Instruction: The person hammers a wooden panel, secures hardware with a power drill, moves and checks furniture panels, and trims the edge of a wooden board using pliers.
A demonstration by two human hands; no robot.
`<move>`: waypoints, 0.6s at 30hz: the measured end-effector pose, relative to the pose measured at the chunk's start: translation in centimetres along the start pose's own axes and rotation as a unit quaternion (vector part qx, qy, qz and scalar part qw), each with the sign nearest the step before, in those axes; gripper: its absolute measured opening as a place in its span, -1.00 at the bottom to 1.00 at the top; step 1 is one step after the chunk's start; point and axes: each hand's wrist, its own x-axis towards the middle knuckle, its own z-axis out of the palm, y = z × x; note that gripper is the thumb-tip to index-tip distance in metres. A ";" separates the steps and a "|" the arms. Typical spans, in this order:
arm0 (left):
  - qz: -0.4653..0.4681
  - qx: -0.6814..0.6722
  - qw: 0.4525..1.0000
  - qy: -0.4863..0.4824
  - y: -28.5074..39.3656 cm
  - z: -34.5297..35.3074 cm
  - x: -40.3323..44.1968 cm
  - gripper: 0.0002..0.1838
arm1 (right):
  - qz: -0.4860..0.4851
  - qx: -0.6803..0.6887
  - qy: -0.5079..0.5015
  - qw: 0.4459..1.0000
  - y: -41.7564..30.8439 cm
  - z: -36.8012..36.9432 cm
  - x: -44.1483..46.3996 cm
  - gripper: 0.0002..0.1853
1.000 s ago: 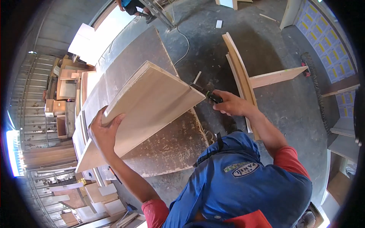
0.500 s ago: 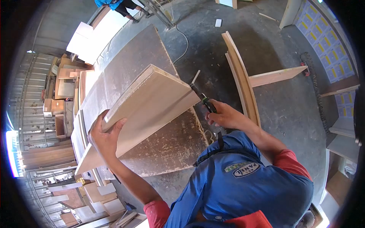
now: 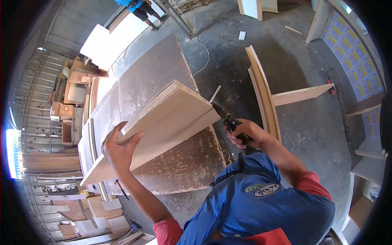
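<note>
A long pale wooden panel (image 3: 163, 126) is tilted above the brown worktable (image 3: 179, 167). My left hand (image 3: 122, 147) grips the panel's upper long edge, thumb on its face and fingers behind. My right hand (image 3: 246, 134) is wrapped round a black and green hand tool (image 3: 233, 123) whose dark tip touches the panel's right corner. What the tip does there is too small to make out. Beyond that corner, a thin pale strip (image 3: 215, 93) sticks up.
Curved wooden pieces (image 3: 263, 96) and a board (image 3: 302, 94) lie on the floor at right. Wood offcuts (image 3: 98, 204) are stacked at left. Another person (image 3: 143, 11) stands at the top. A cable (image 3: 207, 57) curls beside the table.
My right hand has closed more fully round the tool, which now sits nearer the panel's corner. The view has shifted slightly, and the other person has moved.
</note>
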 end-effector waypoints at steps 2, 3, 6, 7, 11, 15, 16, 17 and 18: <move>-0.008 -0.004 1.000 0.000 0.1 -0.1 0.1 -0.36 | 0.004 0.065 -0.054 0.996 0.2 -0.9 0.3 -0.65; -0.015 -0.009 1.000 -0.005 0.2 -0.1 0.1 -0.37 | 0.009 0.134 -0.104 0.986 0.3 -1.3 0.5 -0.65; -0.029 -0.012 0.999 -0.013 0.3 -0.2 0.3 -0.36 | 0.021 0.217 -0.163 0.962 0.9 -2.1 1.1 -0.67; -0.031 -0.011 0.999 -0.007 0.2 -0.1 0.4 -0.36 | 0.018 0.215 -0.190 0.958 0.8 -2.4 1.3 -0.64; -0.004 0.007 1.000 0.006 0.0 0.0 0.3 -0.37 | 0.028 0.235 -0.212 0.948 0.9 -3.1 1.7 -0.64; 0.012 0.020 1.000 0.009 -0.2 0.0 0.2 -0.40 | 0.044 0.308 -0.259 0.914 1.9 -4.1 2.4 -0.63; 0.008 0.021 1.000 0.015 -0.1 0.0 0.2 -0.40 | 0.048 0.303 -0.263 0.915 1.8 -4.1 2.4 -0.63; 0.009 0.020 1.000 0.014 0.2 -0.1 0.2 -0.40 | 0.053 0.290 -0.255 0.921 1.5 -4.1 2.2 -0.62; 0.009 0.020 1.000 0.011 0.4 -0.2 0.1 -0.41 | 0.060 0.279 -0.245 0.926 1.3 -4.1 2.1 -0.62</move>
